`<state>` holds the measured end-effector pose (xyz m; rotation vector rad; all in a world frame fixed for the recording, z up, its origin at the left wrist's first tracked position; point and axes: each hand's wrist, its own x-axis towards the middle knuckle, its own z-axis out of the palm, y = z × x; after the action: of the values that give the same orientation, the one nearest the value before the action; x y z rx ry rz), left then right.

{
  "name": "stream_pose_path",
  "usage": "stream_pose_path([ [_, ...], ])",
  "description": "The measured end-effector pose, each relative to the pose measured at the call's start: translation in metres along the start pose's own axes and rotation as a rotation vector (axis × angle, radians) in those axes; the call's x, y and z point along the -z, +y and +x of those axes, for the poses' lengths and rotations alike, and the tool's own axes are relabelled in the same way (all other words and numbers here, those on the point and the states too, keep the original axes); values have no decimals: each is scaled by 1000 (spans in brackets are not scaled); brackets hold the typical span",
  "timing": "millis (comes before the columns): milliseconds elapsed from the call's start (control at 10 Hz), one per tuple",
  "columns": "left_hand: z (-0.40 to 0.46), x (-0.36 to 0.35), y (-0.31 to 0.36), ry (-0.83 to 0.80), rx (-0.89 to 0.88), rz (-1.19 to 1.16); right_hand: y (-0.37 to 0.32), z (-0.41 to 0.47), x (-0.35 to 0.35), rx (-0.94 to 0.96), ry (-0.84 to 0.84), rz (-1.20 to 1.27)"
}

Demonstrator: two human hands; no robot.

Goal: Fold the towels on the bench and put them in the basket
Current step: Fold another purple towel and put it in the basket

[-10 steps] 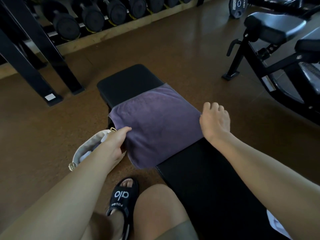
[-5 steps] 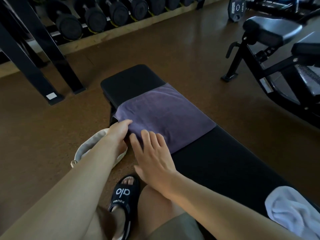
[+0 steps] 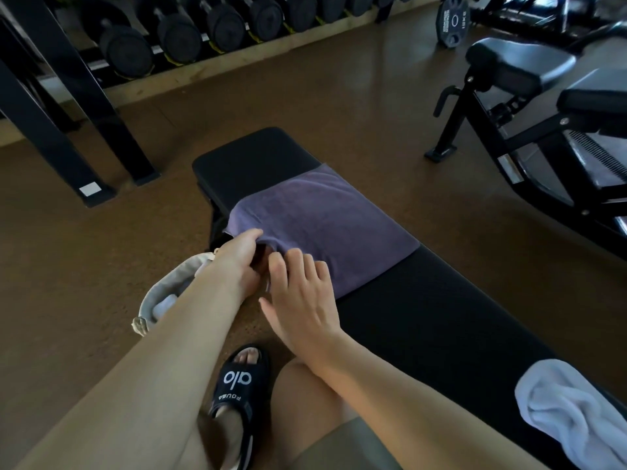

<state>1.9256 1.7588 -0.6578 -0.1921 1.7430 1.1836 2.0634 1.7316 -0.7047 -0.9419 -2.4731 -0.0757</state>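
Note:
A folded purple towel point(image 3: 325, 225) lies across the black bench point(image 3: 441, 320). My left hand point(image 3: 237, 262) pinches the towel's near left edge, thumb on top. Beside it, my right hand point(image 3: 302, 293) rests its fingertips on the towel's near corner, fingers fairly straight. A crumpled white towel point(image 3: 570, 412) sits on the bench at the lower right. The pale fabric basket point(image 3: 166, 293) stands on the floor left of the bench, partly hidden by my left forearm, with something white inside.
A dumbbell rack point(image 3: 203, 35) runs along the back wall, its black legs point(image 3: 68, 130) at the left. A second padded gym machine point(image 3: 529, 106) stands at the right. My knee and sandalled foot point(image 3: 237, 381) are just below the hands. Brown floor surrounds the bench.
My right hand left the towel's right edge, carried it over to the left, and now rests at the near left corner. The towel is narrower, folded in half. My left hand stayed put.

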Motion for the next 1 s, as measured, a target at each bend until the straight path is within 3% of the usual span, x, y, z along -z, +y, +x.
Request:
stream_pose_path([
  [200,-8,-1,1,14,-64,-10,-5,17,2,-150,69,54],
  [400,-12,-5,-3,-55,-169,-10,-9,23,-3,-211,19,23],
  [700,-16,-3,8,-17,-70,-77,-6,29,4,-317,5,179],
  [1000,-27,-8,9,-99,23,-276,-13,18,1,-405,12,147],
])
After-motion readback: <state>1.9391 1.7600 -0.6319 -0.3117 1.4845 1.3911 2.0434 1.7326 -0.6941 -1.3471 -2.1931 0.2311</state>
